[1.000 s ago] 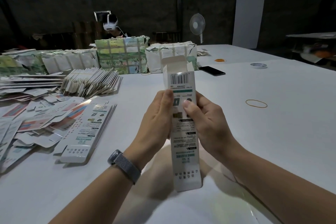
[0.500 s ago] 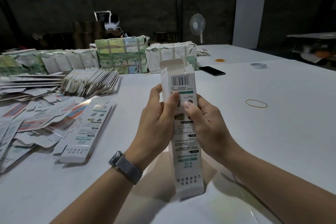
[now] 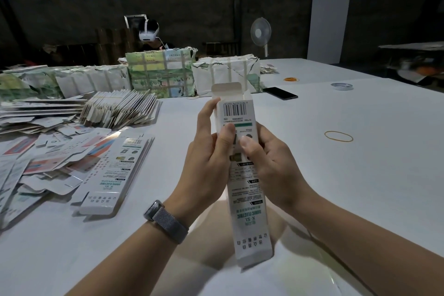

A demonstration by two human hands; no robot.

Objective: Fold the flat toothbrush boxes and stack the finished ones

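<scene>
Now both hands pinch the box (image 3: pixel 240 151) upright above the bench (image 3: pixel 360 175); left hand (image 3: pixel 209 154) and right hand (image 3: pixel 271 163) squeeze its sides, likely squaring it; top flap (image 3: pixel 227 90) stands open.

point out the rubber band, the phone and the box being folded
rubber band (image 3: pixel 338 136), head view, near edge of the loop
phone (image 3: pixel 280 93), head view, middle of its dark screen
box (image 3: pixel 249 214), head view, printed front panel

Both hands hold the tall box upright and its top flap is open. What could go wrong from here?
1. Both thumbs press the front of the box; the left hand and right hand might dent the thin card.
2. The open top flap could crease if pushed in crooked.
3. The box could tip onto the table if one hand lets go.
</scene>
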